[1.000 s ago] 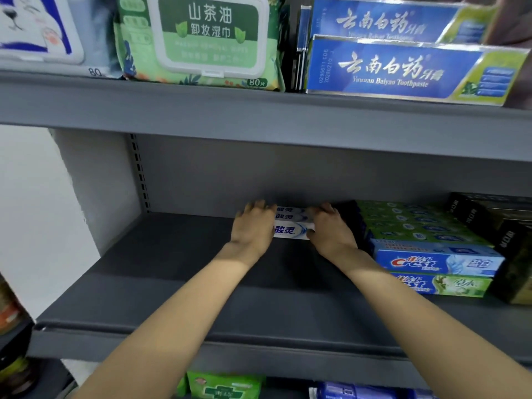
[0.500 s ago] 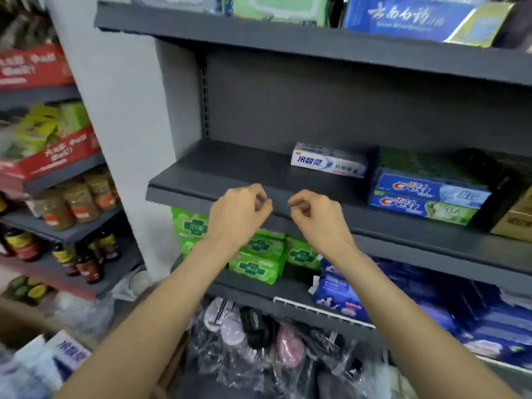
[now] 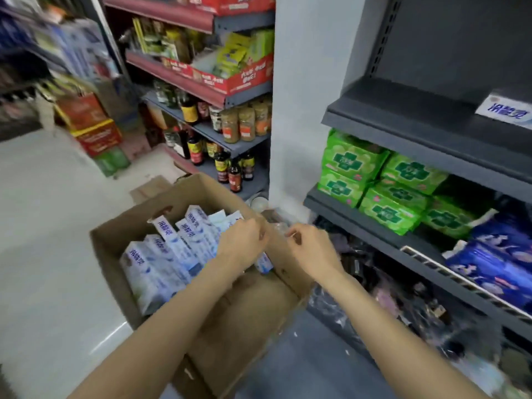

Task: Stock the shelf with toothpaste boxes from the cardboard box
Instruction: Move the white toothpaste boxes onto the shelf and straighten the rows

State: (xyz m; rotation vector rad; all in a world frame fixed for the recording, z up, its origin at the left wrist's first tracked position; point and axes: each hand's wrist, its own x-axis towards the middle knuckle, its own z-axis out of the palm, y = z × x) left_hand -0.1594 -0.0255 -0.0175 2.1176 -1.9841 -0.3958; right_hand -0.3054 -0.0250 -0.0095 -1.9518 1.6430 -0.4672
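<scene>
An open cardboard box point(image 3: 115, 243) stands on the floor at lower centre, holding several white-and-blue toothpaste boxes point(image 3: 161, 254) on end. My left hand point(image 3: 241, 243) hovers over the box's right side, fingers curled and holding nothing that I can see. My right hand point(image 3: 312, 250) is just past the box's right wall, fingers loosely curled and empty. One toothpaste box point(image 3: 505, 109) lies on the dark grey shelf point(image 3: 403, 122) at upper right.
Green packets point(image 3: 371, 185) fill the shelf below, blue packs point(image 3: 501, 263) to their right. Bagged items point(image 3: 374, 283) lie at the bottom. A white pillar point(image 3: 302, 96) divides this unit from shelves of bottles and jars point(image 3: 230, 131). Stacked crates point(image 3: 92, 131) stand on the floor at left.
My hands left the toothpaste box on the shelf and dropped to the cardboard box. My view swung down and left from the shelf to the floor.
</scene>
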